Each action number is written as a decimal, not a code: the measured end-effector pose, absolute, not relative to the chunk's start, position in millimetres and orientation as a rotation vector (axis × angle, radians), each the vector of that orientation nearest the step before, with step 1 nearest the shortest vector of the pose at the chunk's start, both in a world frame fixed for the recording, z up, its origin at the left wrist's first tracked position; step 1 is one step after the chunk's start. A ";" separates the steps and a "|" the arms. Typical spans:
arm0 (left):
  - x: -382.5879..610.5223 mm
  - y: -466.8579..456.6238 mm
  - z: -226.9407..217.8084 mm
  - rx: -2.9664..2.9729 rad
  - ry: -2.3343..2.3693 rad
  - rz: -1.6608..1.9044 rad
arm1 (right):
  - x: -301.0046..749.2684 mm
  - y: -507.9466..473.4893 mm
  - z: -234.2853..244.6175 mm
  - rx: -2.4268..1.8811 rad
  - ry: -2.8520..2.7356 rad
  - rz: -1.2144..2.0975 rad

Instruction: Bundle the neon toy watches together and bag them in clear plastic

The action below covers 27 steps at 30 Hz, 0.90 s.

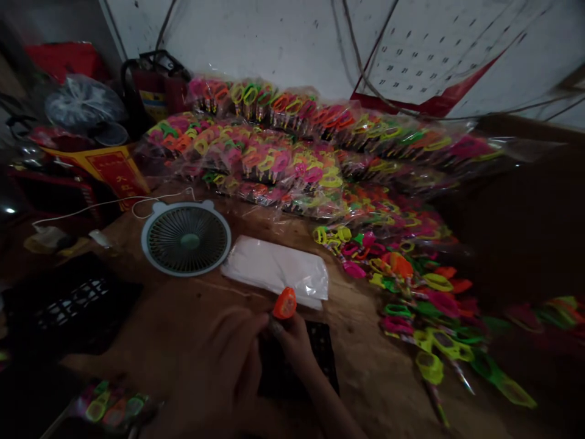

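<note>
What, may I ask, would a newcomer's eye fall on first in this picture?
Probably the neon-coloured plastic items in clear bags, piled along the white wall. Nearer, the bare right hand holds a bright-orange oval plastic piece beside the bare left hand. The round pale-blue fan with dark slats also stands out, left on the brown wooden table.

R hand (297, 347) holds an orange-topped pc (285, 303) above a blk pad (325, 350); L hand (222, 356), blurred, has its fingers right by it, contact unclear. Wht plastic bags (274, 265) lie flat on the brown counter (359, 347) just beyond, w/ a round fan (186, 239) to their left. Loose neon pcs (441, 302) heaped at right. Clear bags w/ more neon pcs (269, 152) stacked along the back wall (269, 36), below a calendar (406, 67).
</note>
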<state>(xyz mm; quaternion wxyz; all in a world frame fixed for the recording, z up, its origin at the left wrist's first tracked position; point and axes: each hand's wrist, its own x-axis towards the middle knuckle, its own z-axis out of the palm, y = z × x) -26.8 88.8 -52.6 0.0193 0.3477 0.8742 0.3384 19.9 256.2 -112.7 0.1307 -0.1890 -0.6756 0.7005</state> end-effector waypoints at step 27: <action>-54.8 98.9 -139.5 1.461 2.729 0.741 | -35.6 454.9 -70.6 -1.014 -2.953 0.144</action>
